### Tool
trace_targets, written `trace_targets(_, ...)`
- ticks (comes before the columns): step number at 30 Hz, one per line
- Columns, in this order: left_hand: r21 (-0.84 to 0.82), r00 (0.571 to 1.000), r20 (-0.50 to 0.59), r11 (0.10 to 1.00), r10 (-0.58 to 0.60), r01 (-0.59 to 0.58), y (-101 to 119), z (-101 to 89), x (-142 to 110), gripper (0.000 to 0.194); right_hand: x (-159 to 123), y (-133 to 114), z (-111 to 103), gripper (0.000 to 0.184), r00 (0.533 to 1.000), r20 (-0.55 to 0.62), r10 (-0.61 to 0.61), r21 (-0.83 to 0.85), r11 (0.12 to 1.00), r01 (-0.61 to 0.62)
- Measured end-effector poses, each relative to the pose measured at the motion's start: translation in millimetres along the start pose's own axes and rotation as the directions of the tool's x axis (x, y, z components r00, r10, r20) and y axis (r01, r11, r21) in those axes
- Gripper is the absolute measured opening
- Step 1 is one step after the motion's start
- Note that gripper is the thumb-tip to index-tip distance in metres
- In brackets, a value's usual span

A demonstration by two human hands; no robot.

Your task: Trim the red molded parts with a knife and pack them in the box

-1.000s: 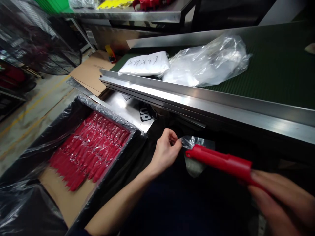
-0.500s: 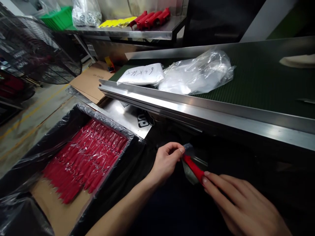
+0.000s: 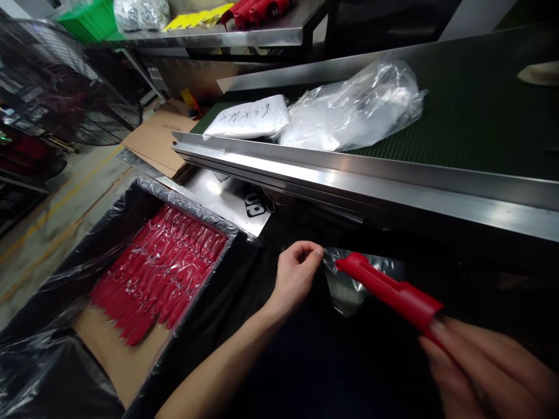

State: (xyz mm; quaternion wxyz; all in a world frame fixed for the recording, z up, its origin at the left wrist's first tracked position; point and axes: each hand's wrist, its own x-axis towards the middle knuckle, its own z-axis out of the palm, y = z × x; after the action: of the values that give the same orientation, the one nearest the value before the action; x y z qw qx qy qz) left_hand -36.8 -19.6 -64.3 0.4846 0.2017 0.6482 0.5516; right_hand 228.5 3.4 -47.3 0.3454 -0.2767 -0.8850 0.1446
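Note:
My left hand point(image 3: 298, 269) pinches the edge of a small clear plastic bag point(image 3: 345, 290) between thumb and fingers, below the conveyor's near rail. My right hand point(image 3: 489, 366) is closed on the wide end of a red plastic part point(image 3: 395, 291), a stepped, tube-like piece. The part's narrow tip points left, at the bag; whether it is inside the opening I cannot tell. To the left, a lined box holds rows of similar red parts point(image 3: 161, 267) in clear wrapping.
A conveyor point(image 3: 471, 139) with a metal rail crosses in front, bearing a white packet point(image 3: 248, 116) and a loose clear bag point(image 3: 358, 107). More red parts point(image 3: 257, 11) lie on the shelf behind. A fan point(image 3: 65, 81) stands at left, near flat cardboard point(image 3: 159, 134).
The red part has swung into fuller view, larger and more lengthwise, as my right hand moved right and down. My left hand stays nearly in place on the bag. The camera view has shifted slightly.

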Motion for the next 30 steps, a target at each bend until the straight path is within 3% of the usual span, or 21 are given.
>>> trace_targets(3, -0.016, 1.0, 0.021, 1.0, -0.012, 0.012, 1, 7.3, -6, 0.017, 19, -26, 4, 0.052, 0.989, 0.062, -0.137, -0.028, 0.99, 0.139)
trace_targets(8, -0.066, 0.999, 0.03, 0.997, -0.025, 0.027, 4, 10.3, -12, 0.016, 38, -52, 12, 0.032, 0.996, 0.032, -0.084, -0.104, 0.991, 0.087)
trace_targets(14, -0.097, 0.996, -0.013, 0.992, -0.088, 0.086, -24, -1.9, -10, 0.02, 25, -47, 34, 0.034, 0.99, 0.024, -0.142, -0.044, 0.989, 0.143)
trace_targets(18, -0.064, 0.983, -0.098, 0.987, -0.156, 0.15, -58, -16.6, -9, 0.02, 8, -45, 77, 0.039, 0.994, 0.028, -0.107, 0.019, 0.994, 0.107)
trace_targets(23, 0.035, 0.971, -0.148, 0.98, -0.187, 0.194, -88, -38.5, -4, 0.023, -17, -40, 125, 0.037, 0.989, 0.112, -0.092, 0.04, 0.995, 0.088)
trace_targets(26, 0.132, 0.975, -0.162, 0.975, -0.155, 0.177, -95, -51.6, 2, 0.024, -22, -37, 132, 0.04, 0.969, 0.191, -0.156, 0.021, 0.988, 0.155)
trace_targets(30, 0.287, 0.992, -0.122, 0.955, -0.041, 0.075, -91, -63.0, 4, 0.025, -15, -32, 126, 0.041, 0.931, 0.277, -0.239, -0.033, 0.966, 0.258)
